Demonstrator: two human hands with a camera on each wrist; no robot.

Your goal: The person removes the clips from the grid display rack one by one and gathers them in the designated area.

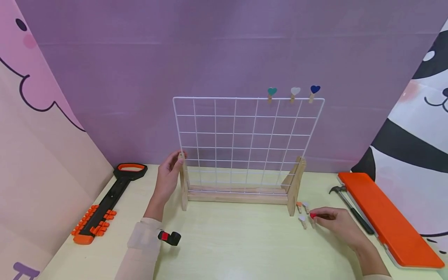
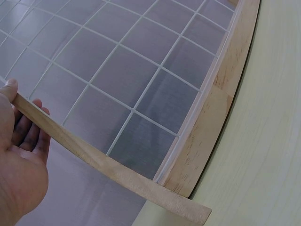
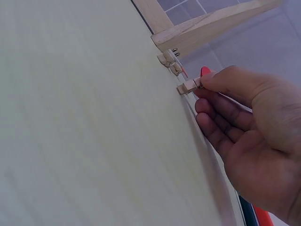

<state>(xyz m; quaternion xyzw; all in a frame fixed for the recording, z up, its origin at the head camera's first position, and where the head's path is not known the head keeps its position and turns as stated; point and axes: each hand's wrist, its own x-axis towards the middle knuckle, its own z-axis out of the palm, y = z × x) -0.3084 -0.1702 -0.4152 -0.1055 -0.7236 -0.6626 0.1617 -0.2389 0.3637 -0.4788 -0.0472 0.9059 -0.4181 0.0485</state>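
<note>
A white wire grid (image 1: pixel 224 133) stands in a wooden base (image 1: pixel 238 197). Along its top edge, toward the right, sit three small clothespins with hearts: teal (image 1: pixel 272 91), white (image 1: pixel 295 91) and dark blue (image 1: pixel 315 90). My left hand (image 1: pixel 168 175) grips the stand's left wooden upright (image 2: pixel 113 167) near its top, thumb on one side and fingers on the other. Beside the stand's right foot, my right hand (image 1: pixel 337 223) pinches a wooden clothespin (image 3: pixel 189 86) with a red heart between thumb and fingers. Several loose clothespins (image 1: pixel 302 221) with pale and orange hearts lie just left of it.
To the right lie a claw hammer (image 1: pixel 353 212) and a long orange case (image 1: pixel 388 221). A black tool (image 1: pixel 112 198) with orange pieces along its sides lies at the left. A purple backdrop (image 1: pixel 217 58) rises behind the table.
</note>
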